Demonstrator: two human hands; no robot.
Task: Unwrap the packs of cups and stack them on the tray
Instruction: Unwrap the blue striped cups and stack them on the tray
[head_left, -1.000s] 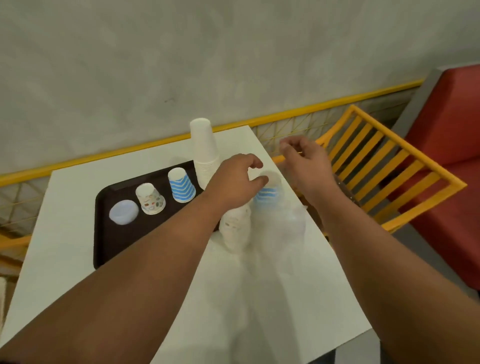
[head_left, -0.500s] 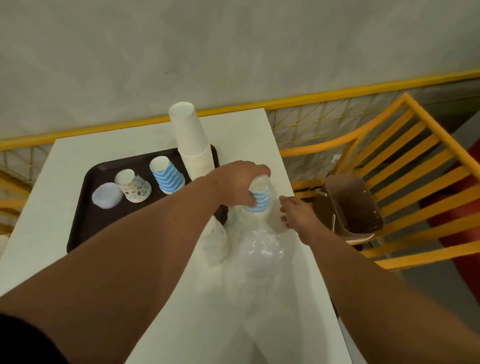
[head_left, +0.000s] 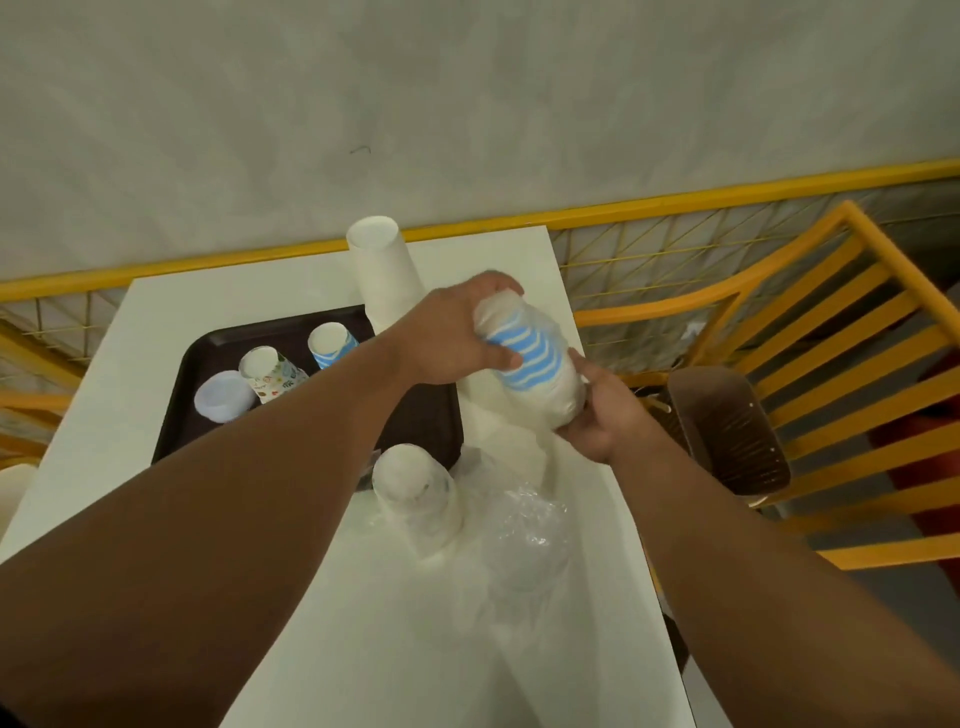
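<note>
A smooth white table (head_left: 156, 332) is set against a grey wall, with a yellow slatted chair (head_left: 831, 332) along its right edge. A dark tray (head_left: 208, 358) with rounded corners lies on the far left part; a tall white stack (head_left: 382, 275), a blue-striped cup (head_left: 330, 343), a patterned cup (head_left: 267, 366) and a pale cup (head_left: 223, 395) are stood on it upside down. A blue-striped pack (head_left: 530, 369) in clear film is held tilted above the table's right edge, gripped at its top by the left hand (head_left: 452, 338) and cupped underneath by the right hand (head_left: 597, 415). Half a second ago it stood on the table; it has since been lifted. A wrapped pack (head_left: 415, 493) and crumpled film (head_left: 524, 530) are left near the tray's corner; the near table is bare.
</note>
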